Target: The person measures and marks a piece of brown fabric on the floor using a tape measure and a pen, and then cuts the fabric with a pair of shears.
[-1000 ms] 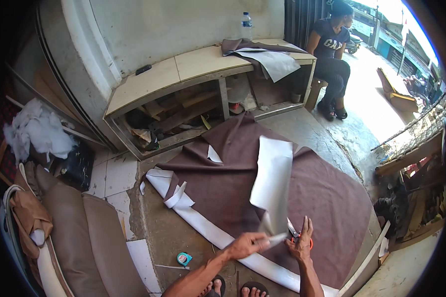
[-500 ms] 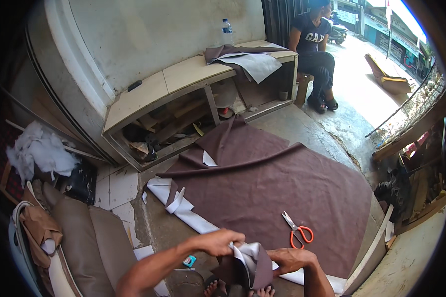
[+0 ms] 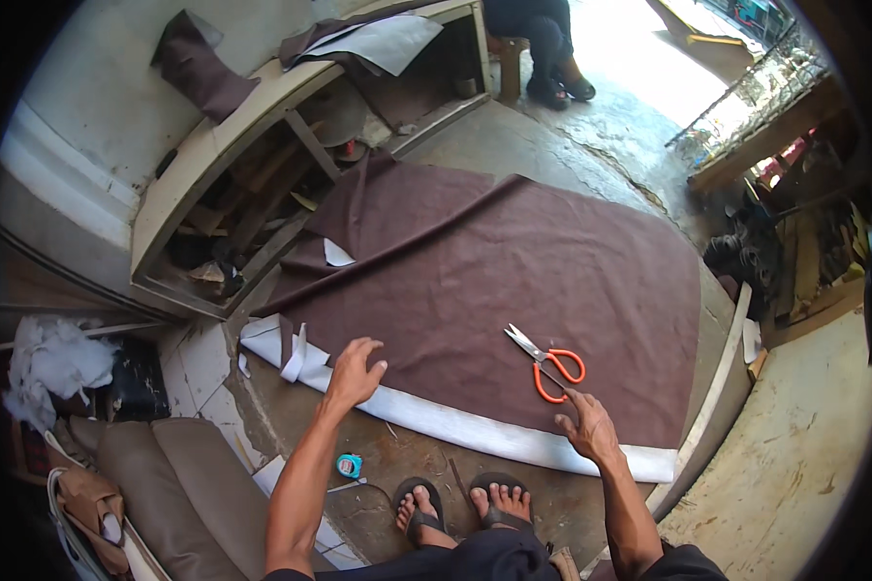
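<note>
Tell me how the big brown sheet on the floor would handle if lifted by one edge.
The brown sheet would probably sag rather than stay flat, since soft folds run across its far left part. It would likely be unwieldy, given its broad spread. The orange-handled scissors lying on it might slide off.

The sheet (image 3: 601, 281) looks like matt, creased leathercloth with smooth backing (image 3: 475, 423); the scissors (image 3: 540, 357) have shiny metal blades (image 3: 523, 340) and glossy plastic handles (image 3: 582, 364); the floor (image 3: 388, 465) is rough concrete, the stuffing (image 3: 58, 366) fluffy fibre.
</note>
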`<state>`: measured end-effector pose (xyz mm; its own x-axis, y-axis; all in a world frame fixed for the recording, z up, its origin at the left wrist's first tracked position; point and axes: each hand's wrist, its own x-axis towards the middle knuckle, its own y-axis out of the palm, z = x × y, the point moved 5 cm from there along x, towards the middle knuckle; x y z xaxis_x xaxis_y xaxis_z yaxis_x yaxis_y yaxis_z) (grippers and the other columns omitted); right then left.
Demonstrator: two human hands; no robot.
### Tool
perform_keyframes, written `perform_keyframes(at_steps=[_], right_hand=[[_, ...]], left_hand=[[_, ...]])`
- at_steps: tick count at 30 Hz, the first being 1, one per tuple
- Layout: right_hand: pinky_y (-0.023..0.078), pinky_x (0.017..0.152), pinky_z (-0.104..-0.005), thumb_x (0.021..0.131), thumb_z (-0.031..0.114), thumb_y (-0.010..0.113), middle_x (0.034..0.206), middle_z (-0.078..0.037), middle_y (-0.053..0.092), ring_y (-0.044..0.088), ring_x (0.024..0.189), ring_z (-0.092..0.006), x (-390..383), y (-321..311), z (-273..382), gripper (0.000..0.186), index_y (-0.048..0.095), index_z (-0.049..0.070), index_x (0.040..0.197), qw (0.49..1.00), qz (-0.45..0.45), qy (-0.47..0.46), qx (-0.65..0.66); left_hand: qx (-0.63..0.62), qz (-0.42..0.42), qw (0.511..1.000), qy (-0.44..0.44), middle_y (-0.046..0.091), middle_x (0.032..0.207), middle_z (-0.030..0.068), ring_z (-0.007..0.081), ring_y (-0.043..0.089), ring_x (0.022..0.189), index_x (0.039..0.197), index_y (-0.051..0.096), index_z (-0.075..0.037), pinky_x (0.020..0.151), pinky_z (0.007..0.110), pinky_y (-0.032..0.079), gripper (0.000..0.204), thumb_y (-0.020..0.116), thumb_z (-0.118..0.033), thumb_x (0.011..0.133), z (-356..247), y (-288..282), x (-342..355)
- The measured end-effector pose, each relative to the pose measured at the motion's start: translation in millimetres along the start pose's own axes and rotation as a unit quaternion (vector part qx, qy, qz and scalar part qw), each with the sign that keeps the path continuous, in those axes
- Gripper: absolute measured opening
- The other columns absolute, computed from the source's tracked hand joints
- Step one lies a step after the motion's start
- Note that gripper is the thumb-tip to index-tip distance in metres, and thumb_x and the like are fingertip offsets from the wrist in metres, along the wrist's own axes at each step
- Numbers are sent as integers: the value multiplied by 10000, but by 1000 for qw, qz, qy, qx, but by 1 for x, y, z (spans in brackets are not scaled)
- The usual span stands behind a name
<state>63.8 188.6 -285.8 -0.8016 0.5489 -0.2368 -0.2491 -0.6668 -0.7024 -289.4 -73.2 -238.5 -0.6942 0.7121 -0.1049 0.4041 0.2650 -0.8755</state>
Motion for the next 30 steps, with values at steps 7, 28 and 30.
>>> perform_keyframes(at_steps=[7,28,30], right_hand=[[447,991,-486,844,202,693,1319,-193,559,528,1232,-350,39,11,-40,507,555,50,1307,990,-74,39,-110],[506,813,-541,816,290,623,1082,-259,668,665,924,-440,-227,-83,-200,387,601,-5,1065,780,-271,555,-100],[510,814,-566,859,232,619,1294,-269,561,641,998,-466,-225,-75,-202,367,560,8,1143,809,-296,484,-152]], left_hand=[[169,122,977,53,563,1290,218,382,500,1273,1367,494,-98,1072,492,385,651,787,-262,809,1,103,-34],[324,415,848,52,696,1143,125,314,632,1146,1199,698,-169,980,484,470,325,680,-243,883,61,88,-28],[338,432,836,29,702,1167,127,316,635,1155,1226,697,-175,997,478,473,350,680,-242,883,62,87,-24]])
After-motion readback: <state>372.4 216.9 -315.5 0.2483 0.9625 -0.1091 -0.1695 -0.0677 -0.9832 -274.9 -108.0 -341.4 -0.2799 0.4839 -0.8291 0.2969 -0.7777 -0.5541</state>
